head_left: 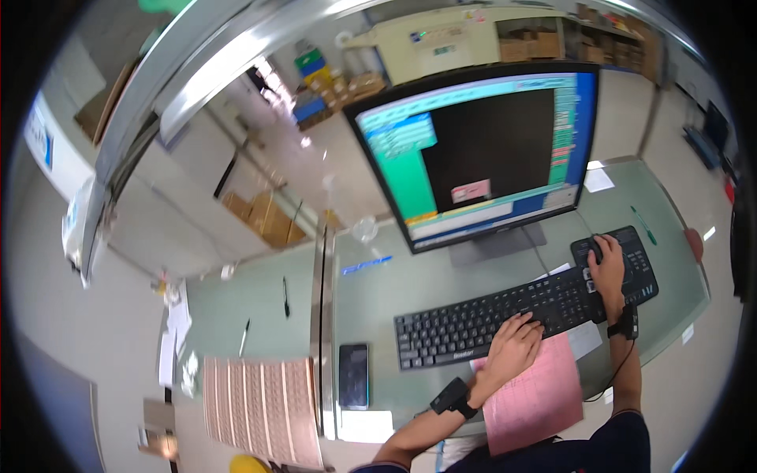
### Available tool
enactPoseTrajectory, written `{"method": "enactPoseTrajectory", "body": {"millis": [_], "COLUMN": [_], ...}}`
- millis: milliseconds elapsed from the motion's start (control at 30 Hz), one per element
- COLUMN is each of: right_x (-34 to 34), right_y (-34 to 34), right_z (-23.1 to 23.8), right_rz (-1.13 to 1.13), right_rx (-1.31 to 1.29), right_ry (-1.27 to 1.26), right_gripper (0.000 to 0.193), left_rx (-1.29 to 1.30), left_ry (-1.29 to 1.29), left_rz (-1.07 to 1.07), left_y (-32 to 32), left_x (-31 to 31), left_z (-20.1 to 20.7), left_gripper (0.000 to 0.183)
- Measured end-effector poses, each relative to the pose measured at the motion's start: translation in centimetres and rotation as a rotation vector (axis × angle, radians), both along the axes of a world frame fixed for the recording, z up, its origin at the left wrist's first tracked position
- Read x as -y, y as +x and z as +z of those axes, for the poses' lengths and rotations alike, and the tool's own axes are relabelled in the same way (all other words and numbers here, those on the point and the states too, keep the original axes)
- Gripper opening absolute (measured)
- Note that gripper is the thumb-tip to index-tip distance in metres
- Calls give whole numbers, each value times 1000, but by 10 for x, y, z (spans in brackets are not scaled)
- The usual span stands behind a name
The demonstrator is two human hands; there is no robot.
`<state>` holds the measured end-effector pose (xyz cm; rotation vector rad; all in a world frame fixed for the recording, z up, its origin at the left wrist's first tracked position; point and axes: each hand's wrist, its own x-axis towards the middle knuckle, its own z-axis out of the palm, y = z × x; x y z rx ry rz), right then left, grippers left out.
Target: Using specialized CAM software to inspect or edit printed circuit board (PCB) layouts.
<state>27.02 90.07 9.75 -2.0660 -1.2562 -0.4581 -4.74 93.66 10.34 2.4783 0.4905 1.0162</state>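
Note:
My right hand (607,272) is closed over a dark computer mouse (595,251), which lies on a black mouse pad (643,272) and is mostly covered by my fingers. Resting on the lower edge of a black keyboard (449,329) is my left hand (512,347), fingers stretched out over the keys. Beneath that wrist and forearm lies a pink sheet of paper (536,398). Beyond the keyboard stands a lit monitor (497,150), its screen showing a large black area framed by green and blue panels.
Left of the keyboard lies a dark smartphone (353,376). A blue strip (367,266) is near the monitor, and a green pen (644,226) lies at the right. Two pens (285,297) and a striped brown chair back (260,406) are beyond the desk's metal divider (322,315).

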Motion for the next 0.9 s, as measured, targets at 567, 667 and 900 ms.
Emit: {"method": "enactPoseTrajectory", "body": {"millis": [567, 667, 900], "right_x": [8, 12, 10], "right_y": [7, 7, 2], "right_z": [-1, -1, 6], "right_rz": [-24, -38, -32], "right_rx": [7, 30, 2], "right_ry": [-3, 6, 26], "right_gripper": [38, 37, 37], "left_rx": [-22, -24, -6], "left_ry": [-9, -15, -11], "left_rz": [-26, -44, -54], "left_y": [3, 5, 7], "left_x": [4, 5, 1], "left_z": [2, 2, 9], "left_gripper": [18, 17, 15]}}
